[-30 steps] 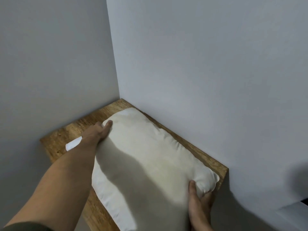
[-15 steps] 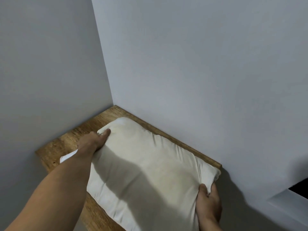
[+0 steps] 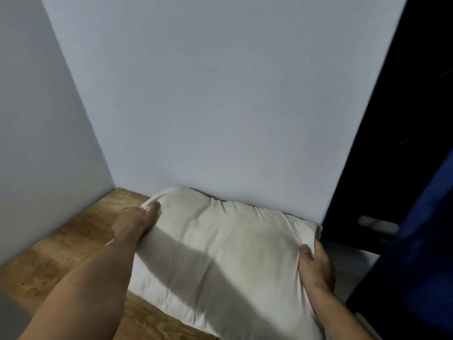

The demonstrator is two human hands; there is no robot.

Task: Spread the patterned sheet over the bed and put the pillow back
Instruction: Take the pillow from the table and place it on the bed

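So far, little of the task looks done: no patterned sheet shows anywhere, and the pillow lies in the lower centre of the frame on a bare wooden surface, its far edge touching the wall. Judging from that, both the spreading and the final placing of the pillow are left. A dark blue cloth hangs at the right edge; whether it belongs to the bedding cannot be told. Your left hand reaches forward from the lower left, arm nearly straight, and grips the pillow's upper-left corner. Your right hand comes up from the bottom right, thumb on top, fingers curled round the pillow's right edge.
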